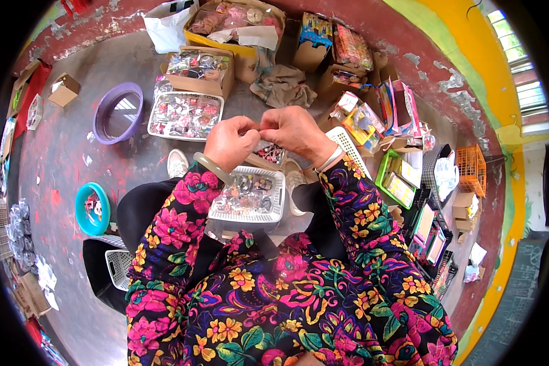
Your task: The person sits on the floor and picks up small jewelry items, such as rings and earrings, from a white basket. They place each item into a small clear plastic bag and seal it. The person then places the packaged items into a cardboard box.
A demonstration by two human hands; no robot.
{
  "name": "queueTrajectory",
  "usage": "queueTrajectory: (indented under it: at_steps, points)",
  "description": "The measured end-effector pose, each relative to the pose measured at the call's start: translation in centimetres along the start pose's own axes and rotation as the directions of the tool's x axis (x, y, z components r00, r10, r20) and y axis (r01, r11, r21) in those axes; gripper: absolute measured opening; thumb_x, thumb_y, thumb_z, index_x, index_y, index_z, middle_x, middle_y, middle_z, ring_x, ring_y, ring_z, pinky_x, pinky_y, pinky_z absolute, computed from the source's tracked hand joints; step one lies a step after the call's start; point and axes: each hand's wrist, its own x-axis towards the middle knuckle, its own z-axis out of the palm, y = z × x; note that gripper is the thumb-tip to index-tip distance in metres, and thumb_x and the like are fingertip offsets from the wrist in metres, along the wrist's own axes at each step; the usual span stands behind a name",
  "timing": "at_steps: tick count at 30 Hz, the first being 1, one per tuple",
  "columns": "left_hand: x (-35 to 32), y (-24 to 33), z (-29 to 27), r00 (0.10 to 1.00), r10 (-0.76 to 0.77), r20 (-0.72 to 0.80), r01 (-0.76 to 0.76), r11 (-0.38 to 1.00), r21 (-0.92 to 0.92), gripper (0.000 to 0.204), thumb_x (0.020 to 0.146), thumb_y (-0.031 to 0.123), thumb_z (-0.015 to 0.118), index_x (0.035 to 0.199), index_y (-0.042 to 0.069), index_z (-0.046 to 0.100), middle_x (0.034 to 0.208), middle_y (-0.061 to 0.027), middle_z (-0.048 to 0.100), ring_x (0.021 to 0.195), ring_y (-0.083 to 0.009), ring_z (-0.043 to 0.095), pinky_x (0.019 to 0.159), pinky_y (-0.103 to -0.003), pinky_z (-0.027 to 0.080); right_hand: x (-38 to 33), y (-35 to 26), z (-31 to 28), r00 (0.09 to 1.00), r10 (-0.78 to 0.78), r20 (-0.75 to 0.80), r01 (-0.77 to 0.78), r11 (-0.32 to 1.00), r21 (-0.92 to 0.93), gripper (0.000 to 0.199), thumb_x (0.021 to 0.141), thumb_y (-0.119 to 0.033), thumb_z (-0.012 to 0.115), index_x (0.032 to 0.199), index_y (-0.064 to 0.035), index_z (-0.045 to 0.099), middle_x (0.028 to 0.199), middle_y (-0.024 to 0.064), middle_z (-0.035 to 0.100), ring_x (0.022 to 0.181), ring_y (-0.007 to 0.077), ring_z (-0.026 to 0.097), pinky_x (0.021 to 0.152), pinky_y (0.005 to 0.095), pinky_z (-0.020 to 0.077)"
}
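Note:
My left hand and my right hand meet in front of me, thumbs and forefingers pinched close together. Whatever lies between the fingertips is too small to make out. Directly below them is a cardboard box of small bagged items, partly covered by my hands. Nearer me, between my shoes, sits a white plastic basket with several small clear-wrapped pieces in it. Beyond my left hand stands another white basket full of pink and dark wrapped pieces.
To the left on the floor are a purple basin and a teal basin. Open cartons line the back wall. At right stand a green tray, an orange crate and black crates. A grey cloth lies behind my hands.

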Motion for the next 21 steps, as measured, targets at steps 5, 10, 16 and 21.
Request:
queueTrajectory:
  at_steps: [5,10,16,21]
  points:
    - [-0.4,0.4,-0.1,0.999,0.005,-0.049,-0.001,0.996,0.086,0.024,0.070,0.020,0.055,0.082,0.002,0.065,0.072,-0.0157,0.063,0.068,-0.0277,0.062,0.064,-0.033,0.048,0.1,-0.1,0.9,0.997,-0.078,-0.022,0.075,0.993,-0.093,0.015,0.070,-0.023,0.061,0.072,-0.0080,0.060,0.065,0.0116,0.058,0.064,0.0309,0.056,0.055,0.0390,0.0421]
    - [-0.7,1.9,-0.4,0.994,-0.056,-0.098,0.065,0.993,0.095,0.024,0.070,0.021,0.055,0.081,0.002,0.066,0.071,-0.0169,0.062,0.068,-0.0285,0.062,0.064,-0.033,0.048,0.1,0.0,1.3,0.984,-0.157,-0.086,0.144,0.980,-0.136,0.012,0.072,-0.021,0.059,0.075,-0.0094,0.060,0.069,0.0099,0.059,0.067,0.0304,0.057,0.057,0.0393,0.0431]
    - [-0.2,0.3,-0.6,0.992,0.017,-0.123,-0.003,0.994,0.111,0.023,0.071,0.021,0.054,0.080,0.003,0.066,0.072,-0.0170,0.062,0.069,-0.0299,0.062,0.064,-0.034,0.048,0.2,-0.2,1.2,0.959,-0.226,-0.172,0.217,0.973,-0.074,0.009,0.073,-0.014,0.060,0.077,-0.0059,0.060,0.071,0.0107,0.058,0.067,0.0282,0.057,0.056,0.0337,0.0430]
    - [-0.1,0.6,-1.0,0.989,0.030,-0.147,-0.010,0.991,0.135,0.022,0.072,0.020,0.054,0.081,0.004,0.066,0.072,-0.0167,0.062,0.068,-0.0304,0.061,0.063,-0.034,0.048,0.9,0.0,1.5,0.912,-0.349,-0.216,0.349,0.936,-0.037,0.008,0.075,-0.013,0.060,0.078,-0.0049,0.059,0.070,0.0073,0.058,0.066,0.0237,0.056,0.057,0.0309,0.0435]
